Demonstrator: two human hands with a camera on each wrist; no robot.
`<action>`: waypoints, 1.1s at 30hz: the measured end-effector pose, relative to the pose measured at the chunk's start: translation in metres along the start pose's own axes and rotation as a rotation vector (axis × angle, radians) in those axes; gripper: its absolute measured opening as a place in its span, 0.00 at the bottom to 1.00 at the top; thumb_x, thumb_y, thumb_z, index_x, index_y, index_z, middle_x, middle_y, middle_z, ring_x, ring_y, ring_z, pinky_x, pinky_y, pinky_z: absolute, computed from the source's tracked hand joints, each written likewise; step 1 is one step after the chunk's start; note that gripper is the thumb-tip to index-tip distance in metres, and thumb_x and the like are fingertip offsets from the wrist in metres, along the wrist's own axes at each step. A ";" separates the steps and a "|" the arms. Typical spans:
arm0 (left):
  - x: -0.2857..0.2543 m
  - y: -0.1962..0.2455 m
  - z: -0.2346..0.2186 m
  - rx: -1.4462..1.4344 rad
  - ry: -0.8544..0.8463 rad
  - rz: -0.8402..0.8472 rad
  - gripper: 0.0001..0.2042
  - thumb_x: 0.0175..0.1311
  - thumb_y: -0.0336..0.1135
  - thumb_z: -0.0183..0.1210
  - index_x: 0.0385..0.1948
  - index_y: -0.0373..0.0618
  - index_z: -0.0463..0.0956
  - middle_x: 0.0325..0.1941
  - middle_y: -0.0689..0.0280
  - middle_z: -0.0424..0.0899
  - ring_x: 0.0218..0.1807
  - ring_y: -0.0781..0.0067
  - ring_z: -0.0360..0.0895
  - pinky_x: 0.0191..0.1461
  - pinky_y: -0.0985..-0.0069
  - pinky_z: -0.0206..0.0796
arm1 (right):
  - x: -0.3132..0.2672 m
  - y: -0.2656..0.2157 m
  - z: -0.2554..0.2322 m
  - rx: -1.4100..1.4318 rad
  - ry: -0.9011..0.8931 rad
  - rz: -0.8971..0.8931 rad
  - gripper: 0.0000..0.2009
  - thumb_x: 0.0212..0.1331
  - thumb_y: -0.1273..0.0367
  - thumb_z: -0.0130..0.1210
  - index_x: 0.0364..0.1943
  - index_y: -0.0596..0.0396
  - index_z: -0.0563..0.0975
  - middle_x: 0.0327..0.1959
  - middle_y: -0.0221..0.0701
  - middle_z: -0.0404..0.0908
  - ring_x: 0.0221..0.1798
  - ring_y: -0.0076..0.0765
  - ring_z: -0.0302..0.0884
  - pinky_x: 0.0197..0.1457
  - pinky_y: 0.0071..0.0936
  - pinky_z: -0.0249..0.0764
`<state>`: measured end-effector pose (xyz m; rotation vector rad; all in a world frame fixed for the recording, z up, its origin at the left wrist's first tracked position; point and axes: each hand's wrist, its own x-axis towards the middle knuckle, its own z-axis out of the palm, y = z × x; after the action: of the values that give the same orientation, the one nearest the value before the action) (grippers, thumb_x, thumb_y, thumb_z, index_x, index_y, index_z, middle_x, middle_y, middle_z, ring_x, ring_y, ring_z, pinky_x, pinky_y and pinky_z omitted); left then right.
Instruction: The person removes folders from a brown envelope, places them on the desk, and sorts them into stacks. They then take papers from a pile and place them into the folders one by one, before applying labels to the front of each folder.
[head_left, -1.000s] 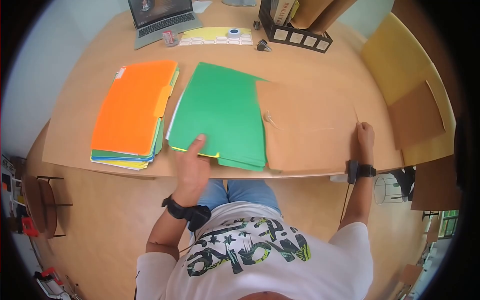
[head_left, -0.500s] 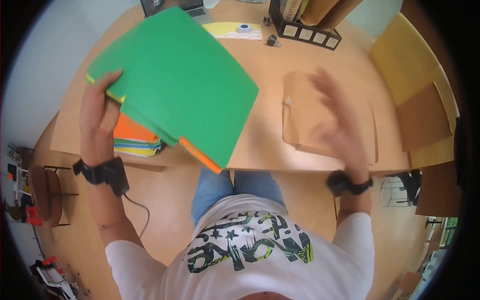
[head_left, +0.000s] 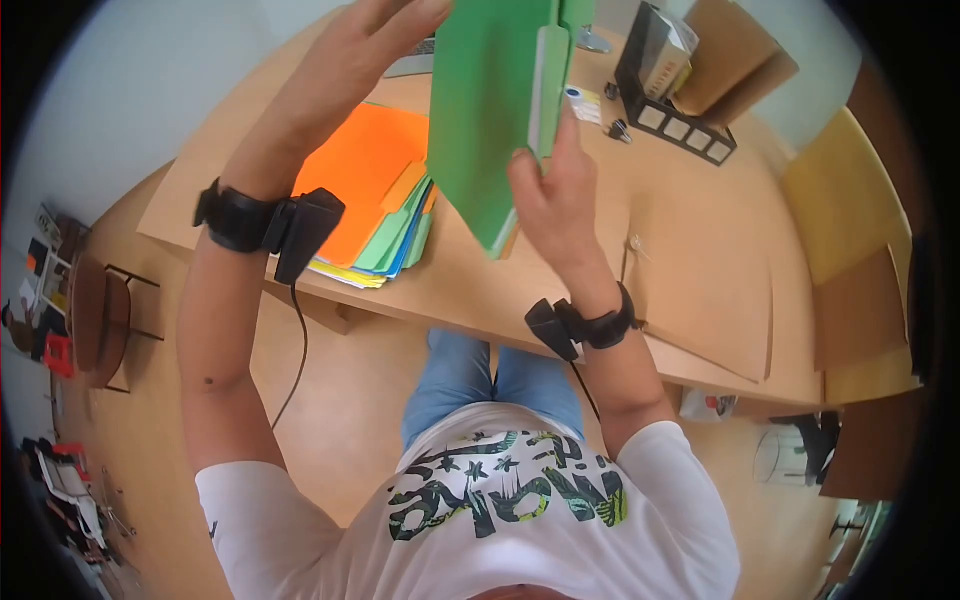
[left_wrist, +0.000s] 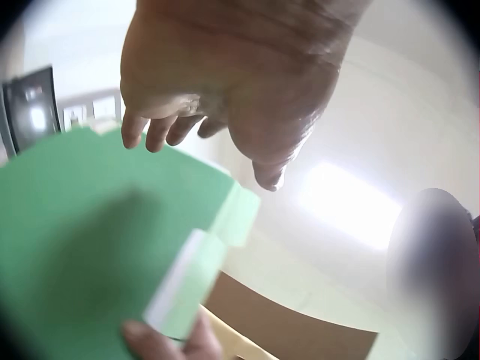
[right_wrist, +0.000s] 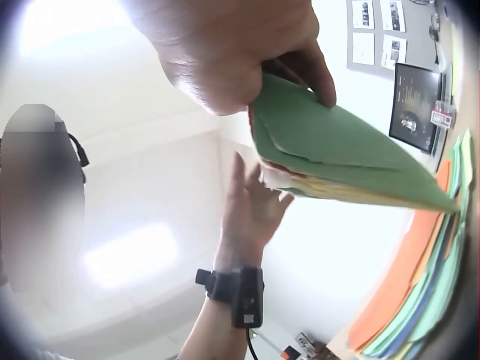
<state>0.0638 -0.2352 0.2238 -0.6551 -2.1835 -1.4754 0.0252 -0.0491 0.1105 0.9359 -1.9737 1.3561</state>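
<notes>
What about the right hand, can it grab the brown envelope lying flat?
Probably not: the right hand is gripping the green folders, though nothing seems to lie on the brown envelope.

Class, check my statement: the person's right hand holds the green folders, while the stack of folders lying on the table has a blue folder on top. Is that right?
Not quite: the top folder is orange, not blue, as the head view shows. The right hand does hold the green folders, and the stack does lie on the table.
</notes>
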 end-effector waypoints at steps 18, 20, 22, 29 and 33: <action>-0.143 -0.277 -0.183 0.380 0.090 -0.631 0.21 0.64 0.44 0.58 0.49 0.35 0.76 0.38 0.59 0.83 0.38 0.73 0.79 0.41 0.74 0.71 | 0.017 0.068 -0.007 0.990 0.062 0.674 0.17 0.55 0.73 0.51 0.51 0.63 0.71 0.37 0.33 0.78 0.36 0.26 0.78 0.39 0.23 0.77; -0.145 -0.266 -0.171 0.298 0.055 -0.678 0.20 0.64 0.43 0.56 0.50 0.36 0.76 0.35 0.62 0.81 0.34 0.75 0.77 0.37 0.75 0.69 | 0.011 0.064 0.035 1.037 -0.018 0.772 0.17 0.55 0.73 0.50 0.50 0.63 0.71 0.38 0.33 0.78 0.36 0.26 0.78 0.40 0.24 0.77; -0.139 -0.240 -0.156 0.188 0.018 -0.914 0.19 0.65 0.41 0.54 0.51 0.37 0.76 0.34 0.64 0.80 0.32 0.77 0.75 0.33 0.76 0.68 | 0.002 0.066 0.068 1.076 -0.120 0.866 0.19 0.54 0.75 0.49 0.52 0.63 0.70 0.40 0.33 0.78 0.40 0.29 0.78 0.44 0.26 0.77; -0.138 -0.204 -0.147 -0.263 0.231 -1.094 0.23 0.71 0.44 0.43 0.61 0.38 0.66 0.48 0.57 0.79 0.42 0.71 0.76 0.48 0.71 0.71 | -0.041 0.073 0.104 0.550 -0.212 0.755 0.23 0.54 0.72 0.53 0.56 0.61 0.66 0.47 0.41 0.77 0.48 0.38 0.77 0.51 0.32 0.74; -0.128 -0.200 -0.118 0.000 0.053 -0.972 0.24 0.71 0.44 0.44 0.62 0.37 0.64 0.53 0.53 0.77 0.50 0.66 0.75 0.54 0.69 0.68 | -0.052 0.103 0.105 0.075 -0.202 0.490 0.21 0.52 0.70 0.57 0.51 0.63 0.70 0.47 0.48 0.77 0.46 0.45 0.78 0.50 0.34 0.73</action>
<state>0.0570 -0.4286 0.0431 0.5552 -2.5785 -1.8531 -0.0327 -0.1111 -0.0206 0.6640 -2.4310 1.6583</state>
